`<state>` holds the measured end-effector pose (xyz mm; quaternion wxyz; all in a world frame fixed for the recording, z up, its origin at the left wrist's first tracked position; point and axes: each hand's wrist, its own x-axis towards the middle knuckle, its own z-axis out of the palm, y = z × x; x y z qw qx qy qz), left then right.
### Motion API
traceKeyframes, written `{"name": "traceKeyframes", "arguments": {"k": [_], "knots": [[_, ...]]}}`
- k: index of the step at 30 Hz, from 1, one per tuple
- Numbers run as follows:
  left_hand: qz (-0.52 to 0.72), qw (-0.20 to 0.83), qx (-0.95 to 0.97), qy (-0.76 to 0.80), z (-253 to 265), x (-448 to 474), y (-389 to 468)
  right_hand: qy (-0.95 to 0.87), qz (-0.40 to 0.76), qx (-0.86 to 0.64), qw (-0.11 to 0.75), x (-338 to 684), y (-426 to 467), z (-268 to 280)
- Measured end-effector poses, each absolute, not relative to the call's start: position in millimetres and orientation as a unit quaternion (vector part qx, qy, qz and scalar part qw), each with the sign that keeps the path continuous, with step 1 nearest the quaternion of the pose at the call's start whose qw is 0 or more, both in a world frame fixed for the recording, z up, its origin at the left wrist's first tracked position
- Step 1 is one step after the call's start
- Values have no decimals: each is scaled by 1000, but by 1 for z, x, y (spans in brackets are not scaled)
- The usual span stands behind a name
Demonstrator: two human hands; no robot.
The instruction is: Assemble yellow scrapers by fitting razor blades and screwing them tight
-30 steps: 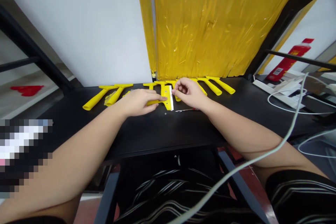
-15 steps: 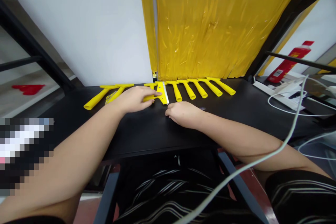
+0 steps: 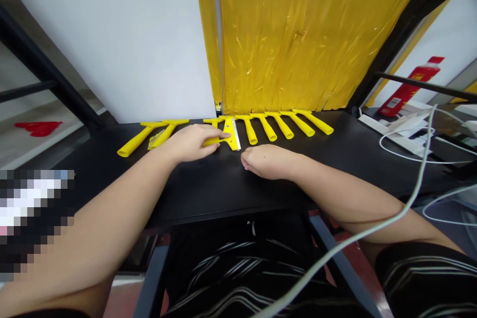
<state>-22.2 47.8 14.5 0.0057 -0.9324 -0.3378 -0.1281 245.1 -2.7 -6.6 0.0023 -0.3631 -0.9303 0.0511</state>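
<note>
My left hand point(image 3: 194, 143) is wrapped round the handle of a yellow scraper point(image 3: 231, 135), its index finger stretched along the head. The scraper's pale metal blade edge point(image 3: 237, 134) faces right. Just right of that edge, my right hand point(image 3: 270, 161) is closed above the black tabletop, apart from the blade; anything between its fingers is hidden. Several more yellow scrapers point(image 3: 288, 126) lie in a row to the right, heads toward the back. On the left lie two others, including a yellow scraper point(image 3: 134, 141) with its handle toward me.
Behind the black table point(image 3: 208, 194) stand a white panel point(image 3: 149, 39) and a yellow plastic curtain point(image 3: 298, 35). A red bottle point(image 3: 410, 89) leans at the right, by white pieces and a cable point(image 3: 417, 174) that crosses in front of my right arm. Something red point(image 3: 39, 128) lies far left.
My right hand has drawn slightly right, away from the blade edge. My left hand and the scraper in it have stayed nearly in place.
</note>
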Motion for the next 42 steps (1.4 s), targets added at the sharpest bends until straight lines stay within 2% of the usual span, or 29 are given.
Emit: {"name": "traceKeyframes", "arguments": {"k": [7, 20, 29, 36, 42], "knots": [[-127, -3, -934, -333, 12, -16, 43, -893, 114, -379, 215, 247, 14, -4], [-177, -11, -941, -290, 10, -7, 35, -830, 191, -348, 392, 251, 39, -22], [-213, 0, -928, -306, 7, -3, 35, -720, 430, -371, 399, 246, 43, -33], [-215, 11, -925, -312, 6, -2, 34, -687, 476, -355, 419, 245, 44, -33], [-211, -5, -928, -308, 6, -4, 37, -712, 463, -333, 410, 247, 42, -29]]}}
